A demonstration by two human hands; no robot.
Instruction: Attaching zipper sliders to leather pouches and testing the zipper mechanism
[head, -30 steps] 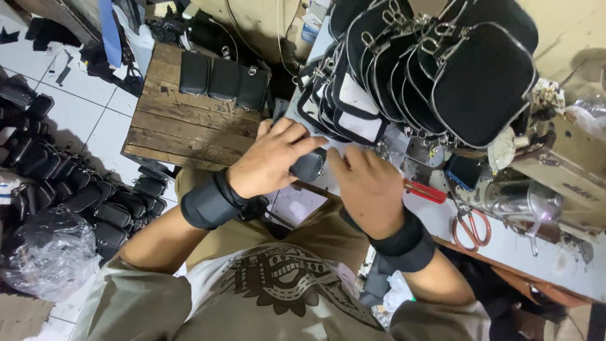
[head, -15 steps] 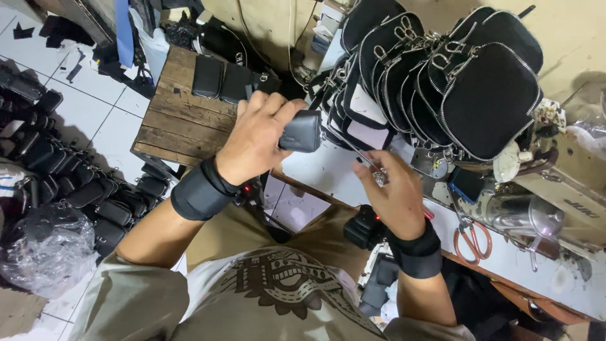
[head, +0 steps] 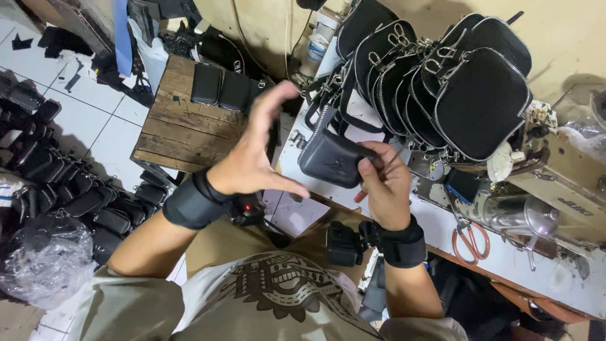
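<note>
At nine o'clock we see glossy black pouches (head: 76, 196) heaped on white tile, then a rough plank table (head: 183, 129). Our left hand (head: 255, 158) is released, fingers spread. At its three o'clock, our right hand (head: 385, 186) grasps a small rounded black leather zip pouch (head: 331, 158).

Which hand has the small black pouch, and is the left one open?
Right hand grips the small black pouch; left hand is open, fingers spread, off it.
</note>
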